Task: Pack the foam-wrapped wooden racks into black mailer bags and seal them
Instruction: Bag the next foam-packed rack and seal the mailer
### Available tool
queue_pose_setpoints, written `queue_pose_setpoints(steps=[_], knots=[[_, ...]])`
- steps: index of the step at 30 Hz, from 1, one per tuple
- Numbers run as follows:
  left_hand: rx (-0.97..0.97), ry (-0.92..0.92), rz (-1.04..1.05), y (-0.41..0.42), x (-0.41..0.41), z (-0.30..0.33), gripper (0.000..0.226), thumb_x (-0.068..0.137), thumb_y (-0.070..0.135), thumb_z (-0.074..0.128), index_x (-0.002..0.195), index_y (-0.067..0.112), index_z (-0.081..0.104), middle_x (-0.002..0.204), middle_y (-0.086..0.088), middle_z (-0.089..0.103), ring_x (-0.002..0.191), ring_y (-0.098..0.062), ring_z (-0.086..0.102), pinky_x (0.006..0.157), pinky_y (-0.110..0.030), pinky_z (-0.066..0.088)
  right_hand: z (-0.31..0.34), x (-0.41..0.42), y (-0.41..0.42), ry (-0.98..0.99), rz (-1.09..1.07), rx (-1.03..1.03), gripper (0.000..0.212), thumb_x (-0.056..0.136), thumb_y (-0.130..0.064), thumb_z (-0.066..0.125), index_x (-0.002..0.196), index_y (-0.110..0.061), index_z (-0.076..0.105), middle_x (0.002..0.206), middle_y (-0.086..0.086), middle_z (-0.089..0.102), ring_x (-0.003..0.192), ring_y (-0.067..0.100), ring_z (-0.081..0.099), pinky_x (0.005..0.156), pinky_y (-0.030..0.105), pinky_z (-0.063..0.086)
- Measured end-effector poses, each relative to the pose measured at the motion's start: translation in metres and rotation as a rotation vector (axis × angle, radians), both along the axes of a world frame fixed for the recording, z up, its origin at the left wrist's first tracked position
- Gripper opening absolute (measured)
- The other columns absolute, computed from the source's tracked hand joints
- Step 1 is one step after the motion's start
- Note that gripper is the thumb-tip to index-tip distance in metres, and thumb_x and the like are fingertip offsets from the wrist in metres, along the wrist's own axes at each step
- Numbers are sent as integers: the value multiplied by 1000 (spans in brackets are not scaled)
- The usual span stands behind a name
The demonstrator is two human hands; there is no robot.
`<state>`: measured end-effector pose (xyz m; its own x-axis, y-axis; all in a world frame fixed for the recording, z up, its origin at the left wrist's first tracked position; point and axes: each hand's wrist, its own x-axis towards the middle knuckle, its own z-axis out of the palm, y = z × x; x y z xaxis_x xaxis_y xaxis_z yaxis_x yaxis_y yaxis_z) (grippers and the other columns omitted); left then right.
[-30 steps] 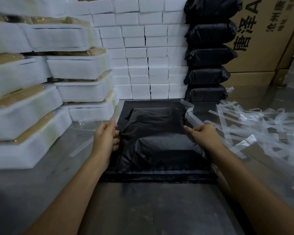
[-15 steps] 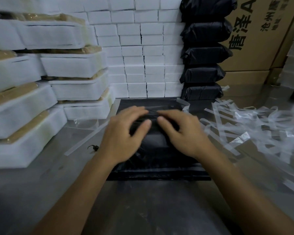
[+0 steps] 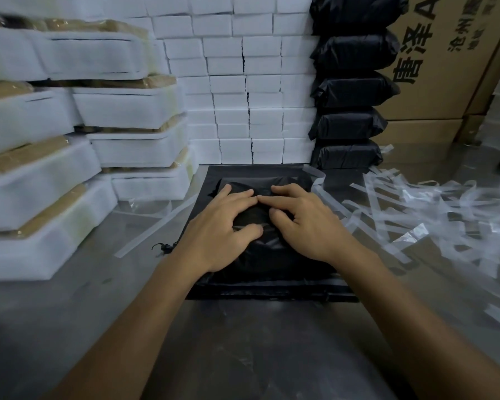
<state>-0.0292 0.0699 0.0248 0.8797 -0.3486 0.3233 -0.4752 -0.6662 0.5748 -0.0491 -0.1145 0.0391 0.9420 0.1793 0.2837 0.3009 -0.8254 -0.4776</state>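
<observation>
A filled black mailer bag (image 3: pixel 267 256) is being pressed flat on the steel table (image 3: pixel 243 350) by the left hand (image 3: pixel 224 228) and right hand (image 3: pixel 306 223), fingers spread and nearly straight, index tips meeting. Whether its flap is sealed cannot be told. Foam-wrapped racks (image 3: pixel 55 180) are stacked at left.

Filled black bag (image 3: pixel 274 255) lies flat on my worktop (image 3: pixel 243 342), folded over, glossy and wrinkled. Five packed bags (image 3: pixel 350 124) stacked behind it. Foam-wrapped racks (image 3: pixel 133 106) piled left.
</observation>
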Motion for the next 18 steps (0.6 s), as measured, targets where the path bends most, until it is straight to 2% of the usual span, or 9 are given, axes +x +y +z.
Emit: queue_pose_setpoints(steps=[4, 7, 11, 13, 16, 18], knots=[[-386, 188, 38, -8, -1, -3, 61, 73, 43, 62, 134, 38, 56, 143, 34, 38, 144, 5, 15, 120, -35, 17, -6, 1, 2, -33, -93, 58, 50, 99, -47, 42, 148, -37, 45, 159, -16, 32, 143, 16, 36, 111, 43, 36], [-585, 285, 31, -6, -4, -8, 62, 87, 33, 67, 145, 38, 43, 152, 29, 29, 141, 3, 27, 117, -31, 26, -10, 2, 0, 19, -156, 137, 63, 96, -56, 46, 154, -33, 36, 165, -14, 21, 148, 19, 29, 113, 41, 28], [-760, 429, 33, -2, -4, -17, 76, 87, 37, 68, 151, 41, 28, 148, 16, 44, 127, -4, 50, 111, -31, 38, -17, 2, -9, 166, -142, 387, 86, 86, -69, 54, 158, -34, 22, 163, -10, 28, 147, 19, 31, 115, 36, 28], [-765, 451, 46, -2, -2, -18, 85, 82, 44, 69, 153, 39, 24, 147, 14, 47, 126, -6, 52, 111, -33, 38, -21, 2, -14, 242, -124, 517, 99, 79, -74, 59, 159, -32, 19, 160, -9, 34, 144, 16, 36, 110, 30, 31], [-776, 478, 70, -1, -2, -18, 101, 67, 57, 70, 154, 36, 23, 148, 13, 45, 129, -8, 49, 114, -36, 35, -24, 1, -21, 355, -98, 651, 109, 65, -83, 63, 157, -34, 27, 155, -14, 39, 139, 13, 43, 117, 37, 33], [-778, 497, 116, 1, -3, -19, 110, 59, 68, 70, 153, 35, 25, 150, 12, 43, 136, -13, 42, 117, -40, 29, -24, 0, -26, 389, -63, 658, 95, 65, -84, 63, 146, -37, 48, 139, -18, 57, 125, 8, 56, 113, 38, 41]])
